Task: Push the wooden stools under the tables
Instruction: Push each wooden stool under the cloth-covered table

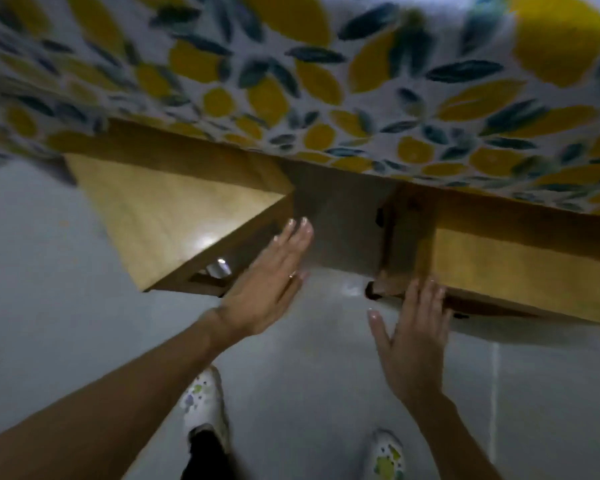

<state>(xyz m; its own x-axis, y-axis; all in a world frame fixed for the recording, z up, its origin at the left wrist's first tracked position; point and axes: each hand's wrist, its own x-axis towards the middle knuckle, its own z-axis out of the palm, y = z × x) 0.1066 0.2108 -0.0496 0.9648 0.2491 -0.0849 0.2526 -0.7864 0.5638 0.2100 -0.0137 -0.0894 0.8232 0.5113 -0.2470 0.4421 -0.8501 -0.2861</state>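
Two stools stood partly under the table: the left stool angled out, the right stool nearly in. The left hand was open beside one; the right hand lay flat against the other's edge.

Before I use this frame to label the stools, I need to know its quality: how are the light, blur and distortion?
Head view: dim, bluish light; a glare spot on the left stool seat and a fainter one on the floor. The tablecloth pattern is smeared by motion blur, worst at the top right. Wide-angle bending tilts the table edge. Left hand and right hand are slightly soft.
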